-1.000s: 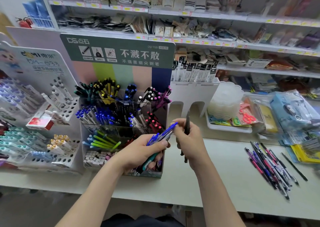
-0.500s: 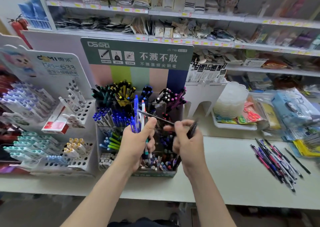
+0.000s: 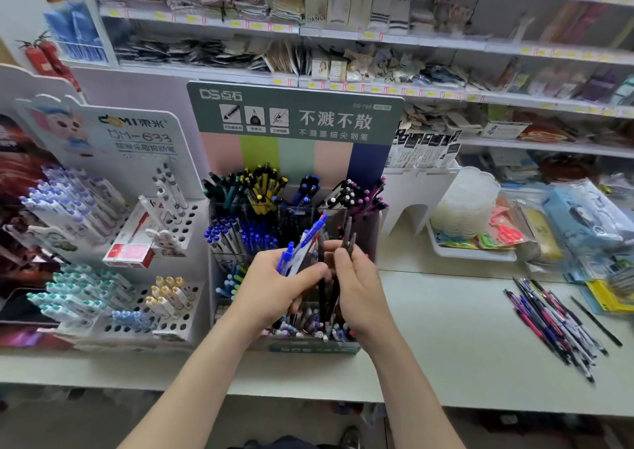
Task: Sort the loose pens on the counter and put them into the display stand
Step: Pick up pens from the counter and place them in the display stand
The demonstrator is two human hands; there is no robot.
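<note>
My left hand (image 3: 274, 287) grips a bunch of blue pens (image 3: 303, 242) that fan up and to the right. My right hand (image 3: 356, 280) pinches dark pens (image 3: 348, 239) right beside them, fingertips of both hands nearly touching. Both hands hover in front of the tiered display stand (image 3: 295, 119), whose clear compartments hold green, yellow, blue, black and pink pens. A heap of loose pens (image 3: 552, 321) lies on the white counter (image 3: 446, 338) at the right. My hands hide the stand's middle compartments.
A second white stand (image 3: 137, 229) with pale pens and holes sits to the left. A white tray (image 3: 470, 253) of scissors, packaged goods and a yellow packet (image 3: 607, 297) lie at the right. Shelves of stock fill the back wall.
The blue pens in my left hand have tilted from upright to leaning right. My right hand has closed in on them with its dark pens raised. The camera has shifted slightly left.
</note>
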